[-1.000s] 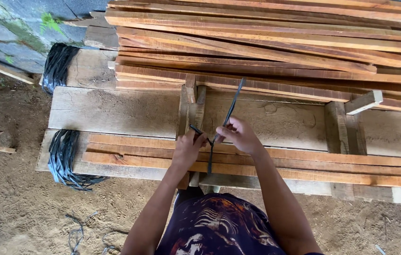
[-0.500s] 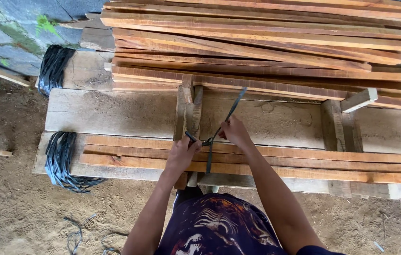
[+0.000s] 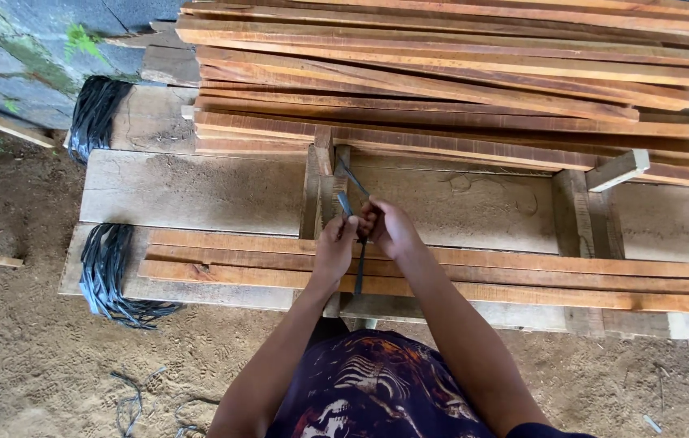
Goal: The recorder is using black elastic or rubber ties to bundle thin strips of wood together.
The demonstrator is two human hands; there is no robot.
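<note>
Reddish-brown slats [image 3: 458, 65] — black strap bundles [image 3: 109, 268] — grey weathered bench [image 3: 190, 191].

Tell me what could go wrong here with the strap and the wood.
1. The dark strap is pinched between both hands, left hand and right hand; pulled hard, it might slip or cut the fingers.
2. The rough slats under the hands could give splinters.

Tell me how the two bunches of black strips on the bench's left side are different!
The near bundle hangs over the workbench front edge, its ends spilling toward the dirt; the far bundle sits further back by the stone wall. The near bundle fans out loosely, while the far bundle looks tighter and more bunched. Both are dark, thin strips like the one in the left hand and right hand.
</note>
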